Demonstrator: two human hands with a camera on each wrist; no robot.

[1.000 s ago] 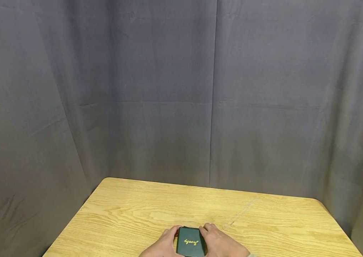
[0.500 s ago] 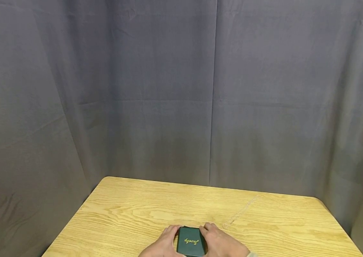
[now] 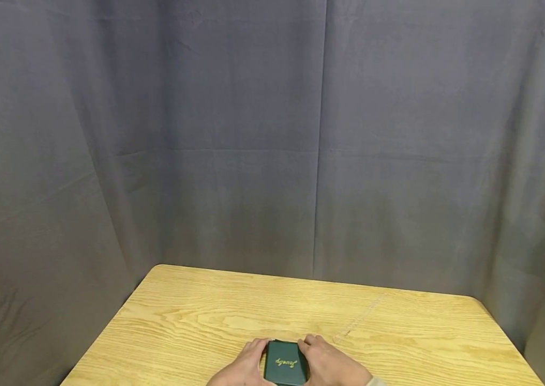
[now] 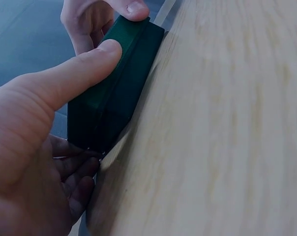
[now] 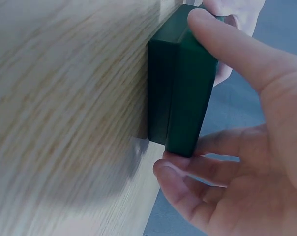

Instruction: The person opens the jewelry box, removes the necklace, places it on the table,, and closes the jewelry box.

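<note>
Both hands hold a small dark green jewelry box at the near side of the table, its top marked in gold script. On one side the left hand grips it, with the thumb along the near side and the fingers at the far end. The right hand grips the opposite side the same way. A seam between lid and base runs around the box in the right wrist view, and the lid is down. Whatever lies inside is hidden.
A thin, pale, see-through strand or strip, its kind unclear, lies slantwise on the wooden table beyond the right hand. Grey curtains hang behind the table and on both sides.
</note>
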